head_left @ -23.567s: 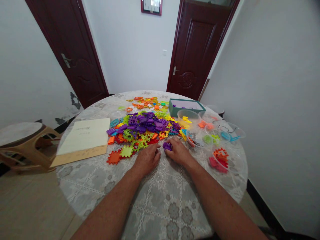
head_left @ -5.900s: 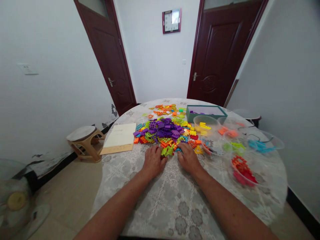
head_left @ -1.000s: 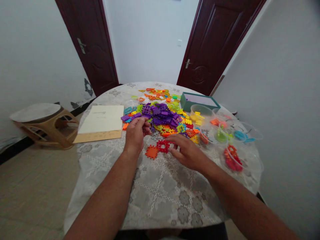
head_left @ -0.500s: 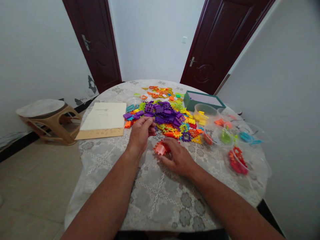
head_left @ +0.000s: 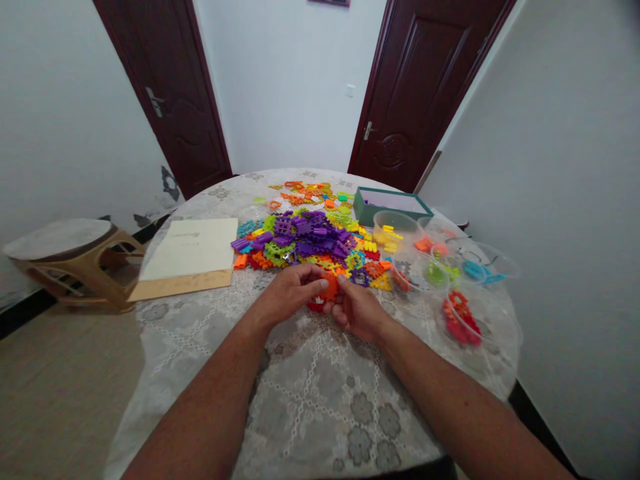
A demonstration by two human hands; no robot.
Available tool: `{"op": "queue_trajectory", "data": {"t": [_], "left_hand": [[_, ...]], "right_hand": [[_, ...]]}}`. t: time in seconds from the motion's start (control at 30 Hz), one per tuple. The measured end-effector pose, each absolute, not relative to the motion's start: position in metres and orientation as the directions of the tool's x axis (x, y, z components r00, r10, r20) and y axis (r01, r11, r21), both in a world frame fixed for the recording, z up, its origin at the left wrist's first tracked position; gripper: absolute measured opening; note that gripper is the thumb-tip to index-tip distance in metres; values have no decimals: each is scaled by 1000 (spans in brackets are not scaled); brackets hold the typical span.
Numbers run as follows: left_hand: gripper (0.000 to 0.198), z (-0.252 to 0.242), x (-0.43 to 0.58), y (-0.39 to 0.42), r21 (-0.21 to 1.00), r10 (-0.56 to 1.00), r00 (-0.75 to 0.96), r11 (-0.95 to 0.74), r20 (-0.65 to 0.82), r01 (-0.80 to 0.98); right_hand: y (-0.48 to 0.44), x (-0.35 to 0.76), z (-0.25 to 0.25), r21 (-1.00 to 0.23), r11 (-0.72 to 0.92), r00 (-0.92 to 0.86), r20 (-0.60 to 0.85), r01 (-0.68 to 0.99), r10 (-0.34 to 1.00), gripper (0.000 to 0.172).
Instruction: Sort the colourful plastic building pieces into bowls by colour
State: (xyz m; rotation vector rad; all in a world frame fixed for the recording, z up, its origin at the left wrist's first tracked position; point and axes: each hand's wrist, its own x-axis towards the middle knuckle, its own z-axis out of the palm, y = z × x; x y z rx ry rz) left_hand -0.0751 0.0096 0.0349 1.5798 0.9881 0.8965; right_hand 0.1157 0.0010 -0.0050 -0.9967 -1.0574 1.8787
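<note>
My left hand (head_left: 290, 291) and my right hand (head_left: 356, 309) meet just in front of a big heap of coloured plastic interlocking tiles (head_left: 305, 241). Between their fingertips both hands pinch an orange tile (head_left: 329, 286). A red tile (head_left: 315, 306) shows just under it, against my right fingers. Purple tiles make up the middle of the heap, with green, yellow and orange ones around them. A second, smaller scatter of orange tiles (head_left: 300, 193) lies farther back.
The round table (head_left: 310, 400) has a lace-patterned cloth. A cream booklet on a brown envelope (head_left: 187, 250) lies left. A teal box (head_left: 387, 203) and several clear bowls (head_left: 457, 313) of sorted tiles stand right. A wooden stool (head_left: 65, 260) is left of the table.
My right hand picked the orange and red tiles up off the cloth and brought them in. My left hand came down from the heap to join it on the orange tile.
</note>
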Motion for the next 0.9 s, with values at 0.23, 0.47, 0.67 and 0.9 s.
{"op": "queue_trajectory", "data": {"t": [0.23,0.47,0.67,0.9], "left_hand": [[31,34,-75,17,970,965,260,-99,38,223],[36,36,-74,17,980,965,262,-42,-11,196],[37,39,-73,17,979,988,146,-70,42,193],[21,20,-83,28,902,987,91,-158,132,402]], "right_hand": [[1,116,-6,-1000,-14,-283,-15,4,959,37],[3,116,2,-998,31,-202,41,-53,979,28],[0,144,37,-953,242,-77,231,182,970,21],[-40,236,83,-678,214,143,429,703,892,29]]}}
